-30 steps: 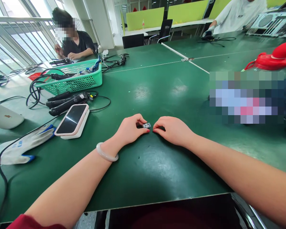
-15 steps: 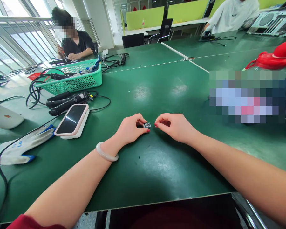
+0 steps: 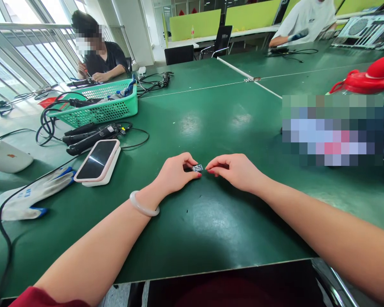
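My left hand (image 3: 178, 170) pinches a small flat dark piece with white markings (image 3: 197, 168) between thumb and fingers, low over the green table (image 3: 211, 238). It looks like a tiny circuit board, but its kind is too small to be sure of. A pale bangle (image 3: 143, 206) circles my left wrist. Just to the right of the piece is my right hand (image 3: 232, 170), its thumb and index finger drawn together in a pinch. Its fingertips point at the piece with a narrow gap between. Whatever those fingertips may hold is too small to make out.
A phone (image 3: 97, 160) lies on a white box at the left, near a white-and-blue glove (image 3: 35, 194) and black handheld devices (image 3: 92, 138) with cables. Behind them stands a green basket (image 3: 105, 106). Two people sit across the table. A red-topped object (image 3: 365, 81) is at the right.
My right hand's fingertips have moved slightly left, closer to the small piece. My left hand has stayed in place. The person at the far right has shifted an arm.
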Demonstrator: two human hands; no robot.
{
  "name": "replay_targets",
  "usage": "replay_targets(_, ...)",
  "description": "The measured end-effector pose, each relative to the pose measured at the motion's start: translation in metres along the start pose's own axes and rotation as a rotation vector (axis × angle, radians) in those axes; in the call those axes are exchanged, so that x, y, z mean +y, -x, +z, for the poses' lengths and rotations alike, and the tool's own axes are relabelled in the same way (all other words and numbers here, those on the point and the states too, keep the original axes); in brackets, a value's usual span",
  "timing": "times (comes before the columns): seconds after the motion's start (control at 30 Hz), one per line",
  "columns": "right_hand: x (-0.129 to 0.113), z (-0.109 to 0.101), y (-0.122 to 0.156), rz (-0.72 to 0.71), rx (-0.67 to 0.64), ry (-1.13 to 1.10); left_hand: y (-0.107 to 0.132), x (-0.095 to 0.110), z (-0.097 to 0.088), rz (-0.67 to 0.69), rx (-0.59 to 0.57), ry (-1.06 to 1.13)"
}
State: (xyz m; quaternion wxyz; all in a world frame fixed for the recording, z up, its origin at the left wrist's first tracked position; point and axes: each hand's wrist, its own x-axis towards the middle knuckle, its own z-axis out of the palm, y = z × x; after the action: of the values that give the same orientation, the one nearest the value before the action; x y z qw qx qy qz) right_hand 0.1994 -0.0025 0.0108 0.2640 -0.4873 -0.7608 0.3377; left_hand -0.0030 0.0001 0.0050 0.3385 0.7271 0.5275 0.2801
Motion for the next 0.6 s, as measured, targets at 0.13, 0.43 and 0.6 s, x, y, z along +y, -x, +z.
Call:
replay_targets(0.13,0.001,0.0,0.0,-0.006,-0.004,0.023,-0.001,0.0,0.0,-0.003,0.003,0.005)
replay_targets(0.43,-0.002,0.008,0.004,-0.27,0.139,0.222,0.003,0.009,0.001,0.015,-0.047,0.05)
replay_targets(0.6,-0.003,0.012,0.005,-0.427,0.223,0.363,0.003,0.009,0.002,0.061,-0.041,0.056)
